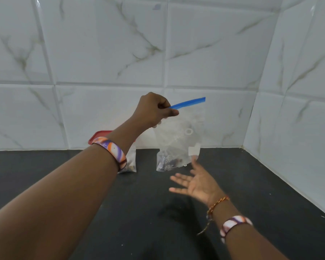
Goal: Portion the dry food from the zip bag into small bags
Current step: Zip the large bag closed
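My left hand point(154, 109) pinches the blue zip strip of a clear zip bag point(180, 132) and holds it up in front of the tiled wall. The bag hangs down, crumpled, with what looks like a few pale ring-shaped pieces inside. My right hand point(195, 182) is open, palm up, fingers spread, just below and to the right of the bag's lower edge, holding nothing. A small clear bag point(169, 162) with printed text stands on the dark counter behind the hanging bag. Another small bag point(130, 162) with brownish contents sits further left, partly hidden by my left wrist.
A red lid or container point(98, 136) leans at the wall behind my left forearm. The dark counter point(64, 175) meets white marbled tile walls at the back and on the right, forming a corner point(242, 147).
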A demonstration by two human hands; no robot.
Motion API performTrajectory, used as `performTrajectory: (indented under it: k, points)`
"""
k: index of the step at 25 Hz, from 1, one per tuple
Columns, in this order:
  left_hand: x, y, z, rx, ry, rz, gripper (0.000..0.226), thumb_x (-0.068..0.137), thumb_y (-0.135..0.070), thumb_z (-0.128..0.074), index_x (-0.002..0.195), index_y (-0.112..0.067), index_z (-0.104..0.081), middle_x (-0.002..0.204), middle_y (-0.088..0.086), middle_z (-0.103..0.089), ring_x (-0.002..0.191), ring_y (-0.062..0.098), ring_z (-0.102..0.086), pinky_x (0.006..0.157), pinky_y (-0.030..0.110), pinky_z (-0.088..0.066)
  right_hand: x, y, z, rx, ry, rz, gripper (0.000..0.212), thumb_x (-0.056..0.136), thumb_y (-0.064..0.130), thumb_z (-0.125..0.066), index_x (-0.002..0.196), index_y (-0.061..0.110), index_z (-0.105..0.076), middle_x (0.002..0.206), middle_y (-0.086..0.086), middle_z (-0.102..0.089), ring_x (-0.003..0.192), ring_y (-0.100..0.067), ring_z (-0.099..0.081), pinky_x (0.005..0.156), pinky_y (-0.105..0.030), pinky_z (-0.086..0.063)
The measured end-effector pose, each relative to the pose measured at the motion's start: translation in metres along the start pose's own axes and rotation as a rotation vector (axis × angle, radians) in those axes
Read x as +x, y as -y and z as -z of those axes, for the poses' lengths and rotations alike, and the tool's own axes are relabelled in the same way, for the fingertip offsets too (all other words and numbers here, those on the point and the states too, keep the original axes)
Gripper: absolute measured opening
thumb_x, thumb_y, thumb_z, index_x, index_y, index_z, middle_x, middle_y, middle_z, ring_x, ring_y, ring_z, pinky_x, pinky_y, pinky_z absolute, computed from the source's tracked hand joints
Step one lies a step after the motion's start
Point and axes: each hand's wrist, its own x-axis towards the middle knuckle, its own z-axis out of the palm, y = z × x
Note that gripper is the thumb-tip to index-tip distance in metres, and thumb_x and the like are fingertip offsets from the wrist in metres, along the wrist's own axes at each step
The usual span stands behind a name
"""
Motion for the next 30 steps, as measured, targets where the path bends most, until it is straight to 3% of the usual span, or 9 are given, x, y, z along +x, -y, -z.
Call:
performTrajectory:
  k: [2, 4, 6, 12, 18, 21, 24, 27, 30]
  points:
    - [0.003, -0.008, 0.002, 0.029, -0.051, -0.074, 0.026, 0.073, -0.029, -0.077, 0.076, -0.004, -0.069, 0.056, 0.001, -0.055, 0.045, 0.005, -0.045, 0.037, 0.006, -0.033, 0.005, -0.025, -0.01, -0.022, -0.059, 0.063, 0.006, 0.091, 0.009, -0.053, 0.097, 0.008, -0.056, 0.088, -0.011, -0.065, 0.077, -0.019, -0.067, 0.071, -0.044, -0.057]
    - [0.011, -0.018, 0.021, 0.065, -0.209, -0.148, 0.024, 0.071, -0.032, -0.078, 0.07, -0.01, -0.067, 0.049, -0.002, -0.053, 0.039, 0.001, -0.046, 0.04, 0.006, -0.031, 0.009, -0.041, -0.008, -0.076, -0.271, 0.083, 0.021, 0.09, -0.009, -0.047, 0.084, 0.008, -0.057, 0.07, -0.007, -0.059, 0.058, -0.014, -0.057, 0.059, -0.032, -0.055]
    - [0.022, -0.028, 0.047, 0.07, -0.21, -0.145, 0.022, 0.072, -0.031, -0.077, 0.072, -0.012, -0.068, 0.046, -0.006, -0.054, 0.037, 0.002, -0.046, 0.04, 0.006, -0.032, 0.007, -0.039, 0.0, -0.074, -0.358, 0.061, 0.023, 0.091, -0.009, -0.045, 0.084, 0.011, -0.055, 0.07, -0.005, -0.055, 0.059, -0.013, -0.051, 0.058, -0.03, -0.05]
    - [0.012, -0.004, 0.04, 0.042, 0.346, 0.105, 0.026, 0.079, 0.005, -0.066, 0.101, -0.01, -0.066, 0.076, 0.007, -0.058, 0.062, 0.012, -0.054, 0.049, 0.01, -0.051, -0.005, 0.02, -0.013, -0.015, -0.411, 0.221, 0.013, 0.093, 0.013, -0.052, 0.081, 0.01, -0.056, 0.07, -0.002, -0.054, 0.061, -0.012, -0.049, 0.06, -0.027, -0.045]
    - [-0.003, 0.029, 0.014, -0.231, 0.132, 0.13, 0.024, 0.069, 0.009, -0.074, 0.076, -0.01, -0.062, 0.081, 0.014, -0.066, 0.067, 0.02, -0.062, 0.058, 0.021, -0.058, -0.011, 0.063, -0.048, -0.542, -0.571, 0.673, 0.008, 0.091, 0.017, -0.053, 0.096, 0.014, -0.059, 0.097, -0.001, -0.056, 0.09, -0.016, -0.051, 0.076, -0.027, -0.043]
    - [-0.009, 0.033, 0.008, -0.34, 0.264, 0.147, 0.025, 0.071, 0.013, -0.07, 0.081, -0.008, -0.06, 0.094, 0.019, -0.066, 0.077, 0.021, -0.065, 0.07, 0.023, -0.058, -0.016, 0.072, -0.068, -1.0, -0.441, 0.926, 0.025, 0.086, 0.03, -0.06, 0.109, 0.02, -0.062, 0.106, 0.008, -0.059, 0.104, -0.013, -0.054, 0.093, -0.032, -0.041]
    - [-0.01, 0.034, 0.003, -0.324, 0.222, 0.117, 0.024, 0.074, 0.009, -0.071, 0.088, -0.007, -0.059, 0.09, 0.008, -0.058, 0.075, 0.011, -0.059, 0.065, 0.012, -0.056, -0.022, 0.073, -0.089, -1.399, -0.165, 0.881, 0.023, 0.082, 0.022, -0.068, 0.104, 0.016, -0.07, 0.097, 0.0, -0.069, 0.088, -0.013, -0.061, 0.087, -0.029, -0.045]
    - [-0.013, 0.04, 0.002, -0.449, 0.12, 0.185, 0.015, 0.076, 0.004, -0.071, 0.085, -0.004, -0.062, 0.077, 0.007, -0.06, 0.067, 0.013, -0.061, 0.062, 0.016, -0.058, -0.026, 0.075, -0.091, -1.335, -0.164, 0.909, 0.018, 0.079, 0.008, -0.069, 0.097, 0.005, -0.072, 0.085, -0.014, -0.072, 0.062, -0.01, -0.06, 0.07, -0.013, -0.047]
    - [-0.016, 0.047, 0.003, -0.607, 0.084, 0.208, 0.006, 0.079, 0.001, -0.068, 0.078, -0.004, -0.066, 0.07, 0.011, -0.064, 0.06, 0.014, -0.066, 0.07, 0.027, -0.06, -0.027, 0.078, -0.091, -1.301, -0.172, 0.912, 0.017, 0.079, 0.014, -0.071, 0.095, 0.009, -0.072, 0.082, -0.007, -0.07, 0.064, -0.006, -0.055, 0.064, -0.011, -0.043]
